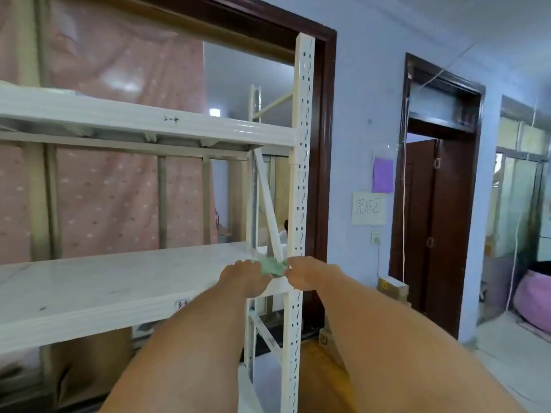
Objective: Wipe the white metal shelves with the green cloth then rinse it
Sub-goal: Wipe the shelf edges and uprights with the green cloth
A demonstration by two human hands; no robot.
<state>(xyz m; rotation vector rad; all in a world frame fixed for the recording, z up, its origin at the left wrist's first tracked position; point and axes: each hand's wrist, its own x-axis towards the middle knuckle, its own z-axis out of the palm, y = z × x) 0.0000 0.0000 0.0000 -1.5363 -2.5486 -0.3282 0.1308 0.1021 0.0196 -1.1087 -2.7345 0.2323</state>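
The white metal shelf unit fills the left half of the view, with a middle shelf at waist height and an upper shelf above it. A green cloth lies bunched at the right end of the middle shelf, against the perforated white upright. My left hand grips the cloth's left side and my right hand pinches its right side by the upright. Most of the cloth is hidden between the two hands.
A diagonal brace crosses the shelf's right end. Pink dotted curtain hangs behind the unit. A dark wooden doorway opens to the right, with cardboard boxes on the floor beside it and paper notes on the wall.
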